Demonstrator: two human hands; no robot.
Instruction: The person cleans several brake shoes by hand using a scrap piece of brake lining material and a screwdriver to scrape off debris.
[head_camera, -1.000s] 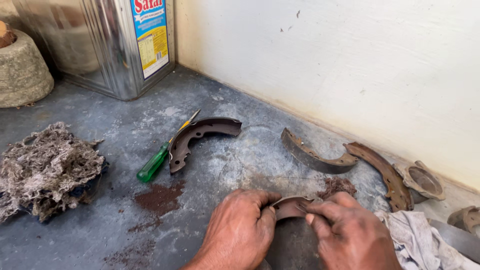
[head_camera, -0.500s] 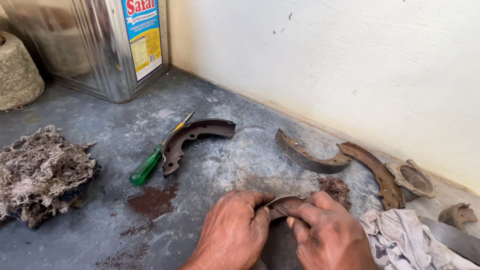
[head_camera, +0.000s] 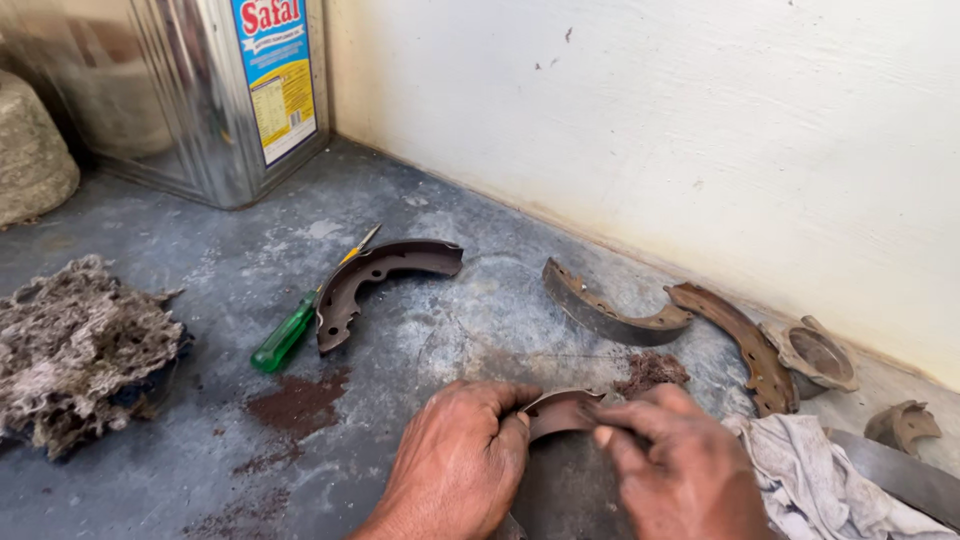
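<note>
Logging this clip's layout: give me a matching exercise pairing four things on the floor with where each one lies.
Things:
1. screwdriver
2. metal tin
3. white rag
4. fibre wad

Places:
A. far left of the floor
B. by the right hand, bottom right
C. in the back corner by the wall
D. beside the dark brake shoe

Pairs: 1-D, 2-C, 3-B, 4-A

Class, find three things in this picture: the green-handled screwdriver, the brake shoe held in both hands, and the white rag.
green-handled screwdriver (head_camera: 284, 337), head view, on the green handle.
held brake shoe (head_camera: 562, 410), head view, on its curved top between the hands.
white rag (head_camera: 815, 478), head view, on its crumpled middle.
</note>
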